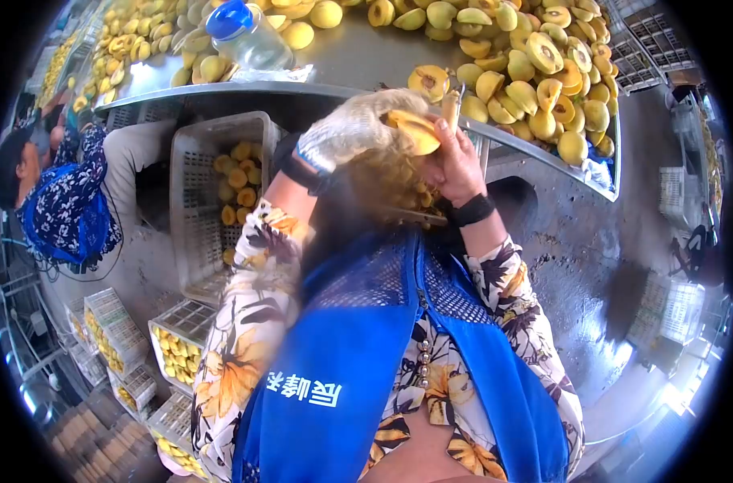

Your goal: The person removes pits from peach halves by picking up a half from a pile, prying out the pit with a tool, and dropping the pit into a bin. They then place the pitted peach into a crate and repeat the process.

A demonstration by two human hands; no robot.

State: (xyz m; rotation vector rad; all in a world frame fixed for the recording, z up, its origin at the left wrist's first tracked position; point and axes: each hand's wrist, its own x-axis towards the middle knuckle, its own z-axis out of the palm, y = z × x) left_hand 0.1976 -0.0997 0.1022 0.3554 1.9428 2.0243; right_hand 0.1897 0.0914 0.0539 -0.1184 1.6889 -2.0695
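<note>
Head view showed the gloved left hand (354, 129) gripping a halved yellow peach (415, 130) just below the metal table (366, 56) edge; the bare right hand (457, 165), clenched around a small tool (452, 105), touched the fruit, with cut halves (535, 80) piled on the table beyond

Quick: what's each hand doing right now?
Left hand: gloved, closed around a yellow fruit half.
Right hand: closed on a slim tool.

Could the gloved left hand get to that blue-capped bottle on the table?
Probably yes: the bottle sits near the table edge, with nothing between it and the left hand. But it already holds a peach half, while the right hand grips a tool.
</note>
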